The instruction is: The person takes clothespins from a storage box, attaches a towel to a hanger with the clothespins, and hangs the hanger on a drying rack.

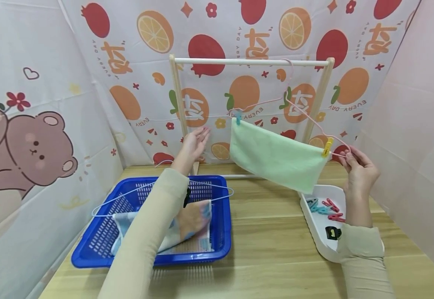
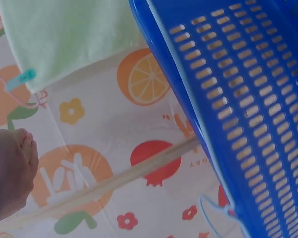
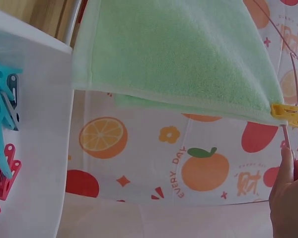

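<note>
A pink wire hanger (image 1: pixel 306 114) hooks over the top bar of a small drying rack (image 1: pixel 252 62), tilted down on the right. From it hangs a light green towel (image 1: pixel 276 153), held by a blue clothespin (image 1: pixel 238 118) at the left and a yellow clothespin (image 1: pixel 327 147) at the right. My right hand (image 1: pixel 360 168) pinches the hanger's right end, just outside the yellow clothespin. To the left of the towel, my left hand (image 1: pixel 195 145) is raised with fingers extended, touching nothing. In the left wrist view that hand (image 2: pixel 12 173) appears at the left edge, apart from the hanger.
A blue basket (image 1: pixel 224 232) at the left holds a patterned towel (image 1: pixel 192 220) and a light blue hanger (image 1: pixel 123 194). At the right, a white tray (image 1: pixel 314 232) contains several red and blue clothespins (image 1: pixel 323 209) and a black item (image 1: pixel 332 233). Printed curtains enclose the wooden table (image 1: pixel 269 236).
</note>
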A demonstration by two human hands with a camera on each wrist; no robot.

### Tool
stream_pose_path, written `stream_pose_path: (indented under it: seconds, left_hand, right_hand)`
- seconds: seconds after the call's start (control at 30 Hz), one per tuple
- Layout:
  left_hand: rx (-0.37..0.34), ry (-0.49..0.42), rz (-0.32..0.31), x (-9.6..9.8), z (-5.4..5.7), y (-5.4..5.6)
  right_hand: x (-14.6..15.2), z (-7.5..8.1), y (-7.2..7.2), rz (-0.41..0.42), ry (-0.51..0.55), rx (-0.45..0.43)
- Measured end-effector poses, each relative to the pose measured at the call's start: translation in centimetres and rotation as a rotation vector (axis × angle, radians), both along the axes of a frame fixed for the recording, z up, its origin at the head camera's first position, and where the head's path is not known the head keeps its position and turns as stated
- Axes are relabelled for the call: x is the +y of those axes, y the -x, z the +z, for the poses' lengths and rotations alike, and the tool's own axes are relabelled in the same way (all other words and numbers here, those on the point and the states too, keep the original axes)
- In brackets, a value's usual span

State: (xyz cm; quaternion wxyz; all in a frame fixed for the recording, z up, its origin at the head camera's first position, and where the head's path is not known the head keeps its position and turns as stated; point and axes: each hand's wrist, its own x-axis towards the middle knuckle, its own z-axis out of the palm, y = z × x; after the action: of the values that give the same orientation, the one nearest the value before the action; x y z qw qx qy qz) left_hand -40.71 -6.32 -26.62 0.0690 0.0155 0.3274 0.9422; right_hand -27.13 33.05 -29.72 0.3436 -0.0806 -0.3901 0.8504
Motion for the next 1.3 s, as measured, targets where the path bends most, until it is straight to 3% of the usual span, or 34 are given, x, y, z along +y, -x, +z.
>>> stream_pose_path:
  seconds: [0.17,0.33,0.53,0.73,0.9,1.1,1.2,1.3]
  left_hand:
    - [0.041,0.171,-0.004,-1.0,0.7,-1.1]
    - [0.096,0.384,-0.014,-2.3,1.6,-3.1]
    - [0.197,0.632,0.016,-4.8,2.1,-6.4]
    - [0.285,0.867,0.019,-9.1,1.2,-10.4]
    - [0.314,1.066,0.039,-12.9,0.1,-13.6]
    - [0.319,1.324,0.061,-16.7,-1.0,-17.8]
    - [0.332,1.437,0.07,-18.3,-1.9,-19.6]
    - [0.322,1.529,0.074,-19.8,-3.2,-21.1]
  right_hand:
    - [0.3,-0.1,0.1,-0.007,-0.003,0.004]
    - [0.7,-0.1,0.0,-0.024,-0.05,-0.02]
    - [1.3,-0.1,-0.7,-0.035,-0.116,-0.042]
    - [2.1,-0.1,-2.0,-0.028,-0.215,-0.119]
    - [2.6,-0.9,-3.6,0.001,-0.442,-0.22]
    - [3.2,-2.4,-5.6,0.034,-0.916,-0.454]
    - [3.5,-3.2,-6.1,0.05,-1.157,-0.512]
    - [3.9,-4.2,-6.4,0.105,-1.308,-0.524]
